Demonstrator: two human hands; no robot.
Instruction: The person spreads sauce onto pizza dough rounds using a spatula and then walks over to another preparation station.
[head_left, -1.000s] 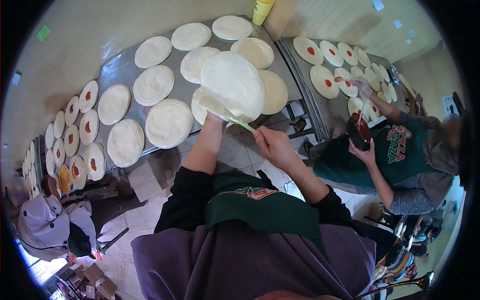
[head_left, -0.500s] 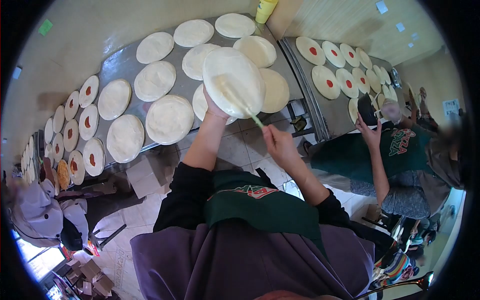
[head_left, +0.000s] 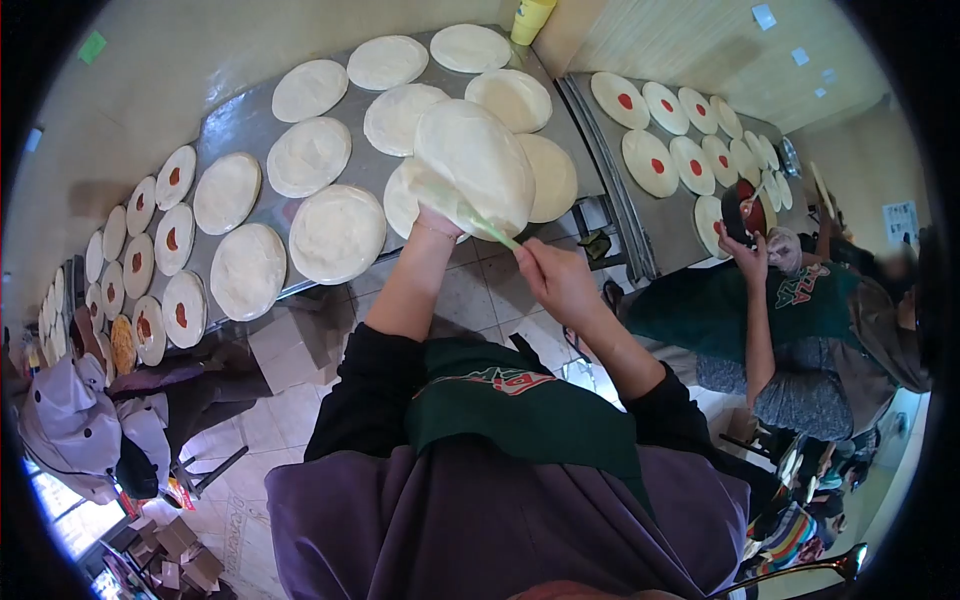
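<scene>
My left hand [head_left: 437, 222] holds up a round disc covered in a smooth white layer [head_left: 480, 160], gripping it from below at its lower left edge; most of the fingers are hidden under it. In my right hand [head_left: 550, 275] is the pale green handle of a spatula [head_left: 490, 229], closed between thumb and fingers. The translucent blade lies against the lower left part of the disc. Close by, a white-coated disc [head_left: 338, 234] rests on the metal table [head_left: 262, 160], and a plainer beige disc [head_left: 550, 178] sits behind the held one.
Several discs with red sauce spots lie on the left and on a second table [head_left: 650, 215] at right. There, a co-worker in a green apron [head_left: 690, 310] holds a dark bowl [head_left: 743, 208]. A yellow cup [head_left: 531, 20] stands at the back; a cardboard box [head_left: 285, 350] is below.
The held disc has shifted slightly, and the spatula blade has moved from the disc's middle to its lower left. The co-worker's bowl now tilts to show red contents.
</scene>
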